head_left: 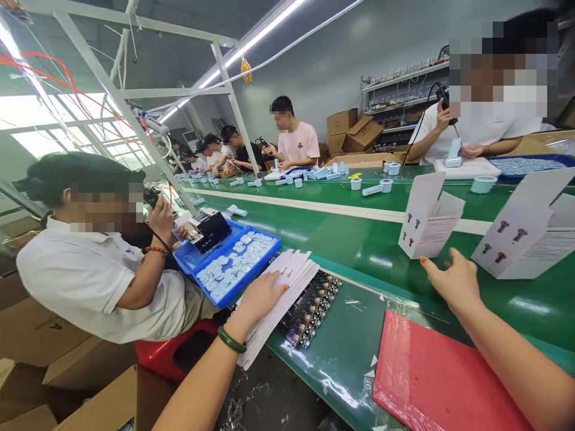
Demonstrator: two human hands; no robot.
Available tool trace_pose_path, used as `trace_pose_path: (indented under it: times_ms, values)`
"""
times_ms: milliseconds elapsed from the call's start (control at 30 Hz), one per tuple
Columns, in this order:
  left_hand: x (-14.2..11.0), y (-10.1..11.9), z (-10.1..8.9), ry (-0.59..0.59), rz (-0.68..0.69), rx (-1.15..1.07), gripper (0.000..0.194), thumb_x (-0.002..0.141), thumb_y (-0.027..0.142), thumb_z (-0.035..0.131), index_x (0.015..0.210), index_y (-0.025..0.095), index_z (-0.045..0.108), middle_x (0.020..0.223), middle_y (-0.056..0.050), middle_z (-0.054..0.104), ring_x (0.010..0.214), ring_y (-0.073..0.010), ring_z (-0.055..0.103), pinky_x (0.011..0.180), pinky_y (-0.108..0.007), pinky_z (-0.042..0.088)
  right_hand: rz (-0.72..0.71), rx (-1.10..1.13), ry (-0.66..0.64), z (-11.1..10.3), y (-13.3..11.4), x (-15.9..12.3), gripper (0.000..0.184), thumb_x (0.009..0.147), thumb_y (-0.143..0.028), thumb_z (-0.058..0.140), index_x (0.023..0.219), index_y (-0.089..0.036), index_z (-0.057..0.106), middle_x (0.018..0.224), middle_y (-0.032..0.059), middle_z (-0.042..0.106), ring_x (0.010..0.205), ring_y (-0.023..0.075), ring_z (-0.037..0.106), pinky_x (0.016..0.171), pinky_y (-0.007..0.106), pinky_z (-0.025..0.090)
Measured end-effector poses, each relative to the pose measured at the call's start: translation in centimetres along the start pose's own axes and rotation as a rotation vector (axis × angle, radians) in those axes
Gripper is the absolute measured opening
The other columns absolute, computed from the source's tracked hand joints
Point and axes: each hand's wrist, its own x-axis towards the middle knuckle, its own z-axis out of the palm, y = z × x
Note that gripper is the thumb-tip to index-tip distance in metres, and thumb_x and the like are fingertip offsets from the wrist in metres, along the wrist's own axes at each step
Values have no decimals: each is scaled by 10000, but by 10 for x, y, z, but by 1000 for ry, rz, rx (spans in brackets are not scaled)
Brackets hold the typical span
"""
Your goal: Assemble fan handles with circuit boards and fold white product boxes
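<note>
My left hand (262, 297) lies with its fingers stretched out on a stack of flat white printed cartons (269, 317) at the bench edge. Beside that stack are rows of small circuit boards (314, 305). Over the green belt, my right hand (454, 278) is held with its thumb and fingers apart and nothing between them. Just beyond it stands an opened-out white box (429, 224) with small product pictures on it. A second upright white box (525, 233), its flaps raised, stands to the right of that hand.
A red flat pad (435, 371) lies on the bench under my right forearm. A blue tray (238, 266) of pale blue parts sits at left, near a seated co-worker (103, 251). Pale blue housings (323, 172) line the far side of the green belt (341, 227).
</note>
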Motion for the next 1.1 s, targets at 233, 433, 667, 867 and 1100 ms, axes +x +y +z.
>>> trace_pose_path:
  times_ms: [233, 433, 667, 867, 1100]
  values:
    - [-6, 11, -12, 24, 78, 102, 542, 948, 195, 388, 1482, 103, 418, 1304, -209, 650, 1122, -334, 666, 983, -472, 491, 168, 369, -351, -22, -40, -54, 447, 813, -387, 636, 1203, -169, 637, 1178, 156, 695, 1094, 314, 670, 1021, 492, 472]
    - [-16, 41, -22, 163, 312, 117, 542, 912, 51, 337, 1399, 173, 540, 1458, -119, 554, 1371, -289, 499, 1146, -471, 408, 249, 748, -654, -44, -92, -114, 646, 816, -582, 679, 1304, -175, 566, 1189, 161, 712, 1019, 283, 719, 910, 456, 578]
    - [-43, 113, -3, 538, 1135, 64, 537, 923, 44, 498, 1419, 250, 514, 1466, -100, 548, 1473, -317, 349, 1172, -584, 364, 328, 1361, -748, -78, -112, -140, 489, 858, -508, 689, 1240, -213, 615, 1185, 107, 713, 1024, 239, 705, 927, 412, 556]
    - [-9, 144, -15, 364, 1002, -114, 642, 963, 324, 483, 1563, 253, 266, 1645, -140, 234, 1524, -419, 131, 1150, -723, 241, 270, 1320, -721, -106, -83, -152, 467, 620, -365, 855, 1011, -160, 701, 868, 47, 722, 744, 198, 691, 695, 360, 582]
    - [56, 180, -14, 349, 991, -227, 524, 971, 417, 438, 1489, 340, 405, 1187, -47, 619, 1047, -255, 625, 949, -430, 509, 222, 1245, -636, -117, -80, -160, 452, 588, -401, 873, 953, -182, 723, 861, 15, 696, 866, 211, 676, 864, 404, 531]
